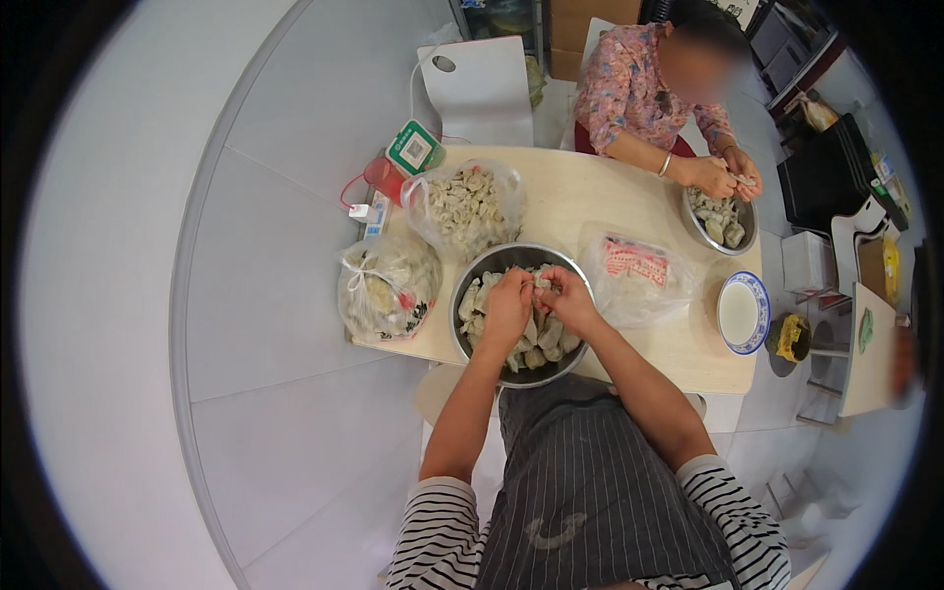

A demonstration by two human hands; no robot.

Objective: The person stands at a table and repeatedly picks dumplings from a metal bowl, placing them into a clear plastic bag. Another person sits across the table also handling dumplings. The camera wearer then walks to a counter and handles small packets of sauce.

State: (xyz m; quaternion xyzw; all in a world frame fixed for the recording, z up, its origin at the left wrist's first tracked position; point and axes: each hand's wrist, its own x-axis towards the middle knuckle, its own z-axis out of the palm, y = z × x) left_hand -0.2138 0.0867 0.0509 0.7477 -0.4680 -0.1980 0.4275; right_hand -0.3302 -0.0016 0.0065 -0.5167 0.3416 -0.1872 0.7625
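"Over the round, silver metal bowl (503, 256), what's visible?"

"Left hand (508, 303) and right hand (570, 297) together pinch a small, pale-grey piece (540, 282), above lumpy, grey-green pieces (534, 357) heaped inside."

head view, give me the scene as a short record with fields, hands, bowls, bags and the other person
left hand: fingertips pinched at a small pale greyish piece
right hand: pinched at the same piece
under both: large round silver metal bowl of greyish-white pieces
left: knotted clear plastic bag; beyond it, open clear plastic bag
right: translucent plastic bag with red print; farther right, white round bowl with blue-patterned rim
across: co-worker in pink floral top, hands above smaller silver metal bowl
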